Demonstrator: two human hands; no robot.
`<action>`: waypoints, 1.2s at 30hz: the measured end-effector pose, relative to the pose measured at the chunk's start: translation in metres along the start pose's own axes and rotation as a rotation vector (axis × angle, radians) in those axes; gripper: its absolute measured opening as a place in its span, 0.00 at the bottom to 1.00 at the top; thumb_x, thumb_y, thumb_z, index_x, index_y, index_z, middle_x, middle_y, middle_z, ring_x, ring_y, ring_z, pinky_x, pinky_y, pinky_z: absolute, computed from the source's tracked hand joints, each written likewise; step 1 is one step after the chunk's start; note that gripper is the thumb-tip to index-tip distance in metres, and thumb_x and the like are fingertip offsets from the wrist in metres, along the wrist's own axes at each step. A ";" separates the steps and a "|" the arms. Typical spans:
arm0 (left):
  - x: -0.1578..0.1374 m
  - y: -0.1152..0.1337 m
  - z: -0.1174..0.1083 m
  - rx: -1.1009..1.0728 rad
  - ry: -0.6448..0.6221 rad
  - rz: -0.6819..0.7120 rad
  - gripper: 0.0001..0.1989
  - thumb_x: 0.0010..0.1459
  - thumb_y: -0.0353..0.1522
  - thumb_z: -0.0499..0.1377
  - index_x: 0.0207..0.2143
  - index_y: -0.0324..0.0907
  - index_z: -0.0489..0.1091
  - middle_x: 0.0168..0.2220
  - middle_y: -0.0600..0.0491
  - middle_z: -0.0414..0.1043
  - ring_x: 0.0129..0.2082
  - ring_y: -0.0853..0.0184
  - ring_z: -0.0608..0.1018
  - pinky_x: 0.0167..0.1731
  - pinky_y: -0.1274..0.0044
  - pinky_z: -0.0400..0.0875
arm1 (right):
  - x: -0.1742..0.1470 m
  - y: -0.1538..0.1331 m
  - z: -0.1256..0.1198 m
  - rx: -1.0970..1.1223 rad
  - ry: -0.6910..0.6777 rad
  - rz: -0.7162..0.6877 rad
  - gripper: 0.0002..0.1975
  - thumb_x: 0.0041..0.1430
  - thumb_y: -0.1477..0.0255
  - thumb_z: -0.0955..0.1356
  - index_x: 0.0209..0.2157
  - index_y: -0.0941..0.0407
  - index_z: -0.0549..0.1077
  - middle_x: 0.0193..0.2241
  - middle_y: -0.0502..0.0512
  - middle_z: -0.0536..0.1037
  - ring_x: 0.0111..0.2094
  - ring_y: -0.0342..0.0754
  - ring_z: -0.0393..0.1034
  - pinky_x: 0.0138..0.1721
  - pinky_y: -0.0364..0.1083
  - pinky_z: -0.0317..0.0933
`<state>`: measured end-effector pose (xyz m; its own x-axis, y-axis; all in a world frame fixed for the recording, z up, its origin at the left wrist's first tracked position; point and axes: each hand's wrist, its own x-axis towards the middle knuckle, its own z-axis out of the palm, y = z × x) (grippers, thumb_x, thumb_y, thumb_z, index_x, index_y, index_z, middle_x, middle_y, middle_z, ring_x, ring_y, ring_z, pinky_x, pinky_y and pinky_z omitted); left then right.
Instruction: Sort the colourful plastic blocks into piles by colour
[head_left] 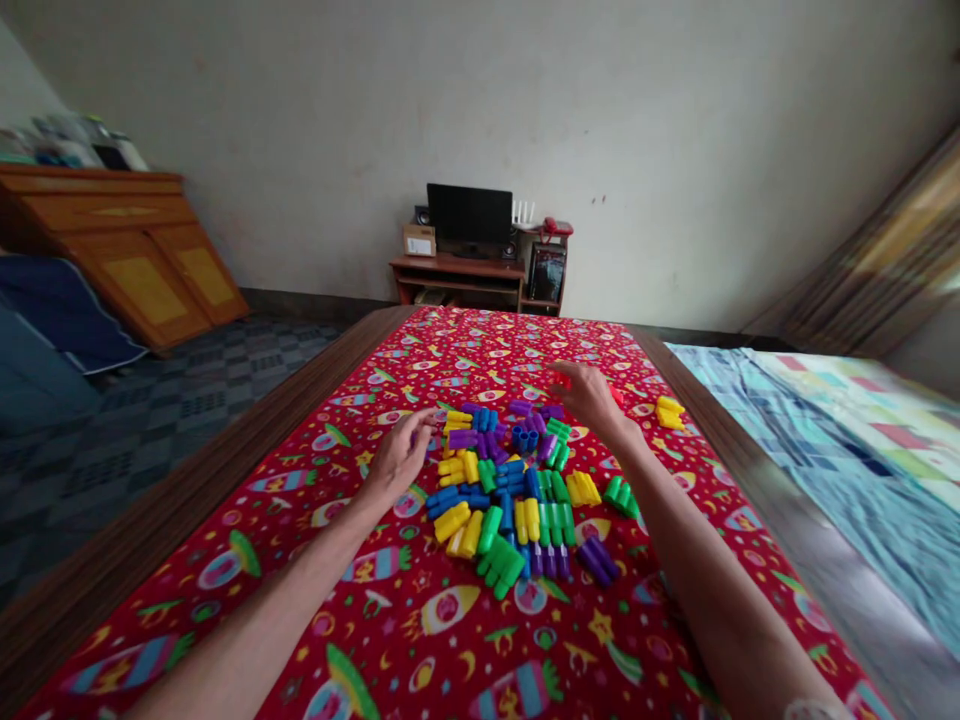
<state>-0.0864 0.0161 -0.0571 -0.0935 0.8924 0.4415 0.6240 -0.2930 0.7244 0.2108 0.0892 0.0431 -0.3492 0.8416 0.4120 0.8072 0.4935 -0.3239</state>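
Observation:
My left hand (401, 458) is at the left edge of a group of plastic building blocks, fingers apart and pointing toward a yellow block (458, 421). A small purple patch shows between its thumb and fingers; I cannot make out whether that is a block or the cloth's print. Beyond the group's far right side, my right hand (589, 397) has its fingers bent around a red block (561, 378), mostly covered by the hand. Another red block (617, 395) lies just right of that hand. Green blocks (556, 523), blue blocks (512, 478) and purple blocks (598, 560) lie close together between my forearms.
A red printed cloth (442, 660) covers the table. Yellow blocks (670, 412) lie apart near its right side. A bed (810, 470) adjoins on the right. Farther off stand a desk with a monitor (470, 214) and a wooden cabinet (135, 250).

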 end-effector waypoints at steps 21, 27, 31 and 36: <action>0.001 0.004 -0.001 0.055 -0.022 0.029 0.21 0.61 0.40 0.48 0.51 0.40 0.68 0.44 0.45 0.74 0.43 0.59 0.77 0.47 0.65 0.72 | -0.007 -0.012 -0.007 -0.201 -0.274 -0.050 0.14 0.63 0.71 0.64 0.47 0.55 0.76 0.37 0.59 0.80 0.37 0.48 0.73 0.35 0.42 0.60; -0.004 0.014 -0.001 0.029 -0.065 0.084 0.26 0.64 0.42 0.46 0.61 0.41 0.58 0.61 0.42 0.61 0.61 0.57 0.65 0.58 0.62 0.62 | -0.015 -0.031 0.027 -0.044 -0.463 -0.281 0.13 0.65 0.72 0.63 0.47 0.59 0.75 0.40 0.59 0.79 0.39 0.45 0.73 0.38 0.41 0.60; -0.007 0.020 -0.002 -0.169 -0.173 0.012 0.30 0.65 0.47 0.43 0.64 0.42 0.52 0.63 0.41 0.59 0.61 0.56 0.66 0.59 0.62 0.61 | -0.018 -0.039 0.025 0.017 -0.458 -0.339 0.11 0.64 0.74 0.63 0.42 0.60 0.76 0.35 0.58 0.80 0.34 0.44 0.72 0.34 0.41 0.57; -0.008 0.026 -0.004 -0.383 -0.243 -0.065 0.34 0.63 0.51 0.46 0.65 0.43 0.49 0.62 0.41 0.61 0.58 0.56 0.70 0.58 0.62 0.63 | -0.016 -0.068 0.023 -0.017 -0.302 -0.337 0.12 0.65 0.75 0.61 0.41 0.60 0.76 0.33 0.59 0.79 0.33 0.44 0.71 0.33 0.41 0.56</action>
<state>-0.0722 0.0003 -0.0398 0.0904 0.9545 0.2843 0.2863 -0.2983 0.9105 0.1508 0.0477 0.0393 -0.7153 0.6619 0.2242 0.6312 0.7496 -0.1993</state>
